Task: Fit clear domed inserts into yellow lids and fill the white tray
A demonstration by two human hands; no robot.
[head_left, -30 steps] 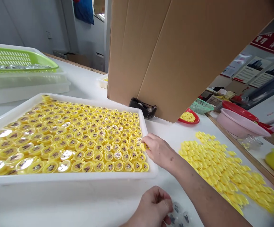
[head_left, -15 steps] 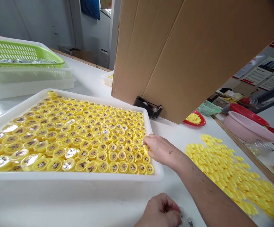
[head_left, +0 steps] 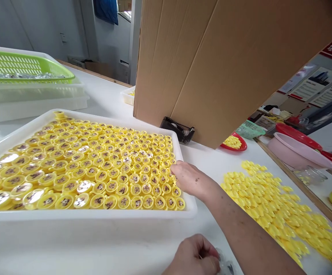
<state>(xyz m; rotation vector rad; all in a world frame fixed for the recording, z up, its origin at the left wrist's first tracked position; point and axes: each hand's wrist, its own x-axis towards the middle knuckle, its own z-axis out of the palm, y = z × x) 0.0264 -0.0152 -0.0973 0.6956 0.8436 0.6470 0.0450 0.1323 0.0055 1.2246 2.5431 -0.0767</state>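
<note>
Filling white rectangular plastic tray (head_left: 97,215), round yellow plastic cups (head_left: 106,165) are packed close, likely saving room; right hand (head_left: 187,177) at tray's edge, left hand (head_left: 193,257) before it, both curled, pinch untellable.

Cups (head_left: 101,175) in tray (head_left: 91,216), pieces (head_left: 265,204) to right
</note>
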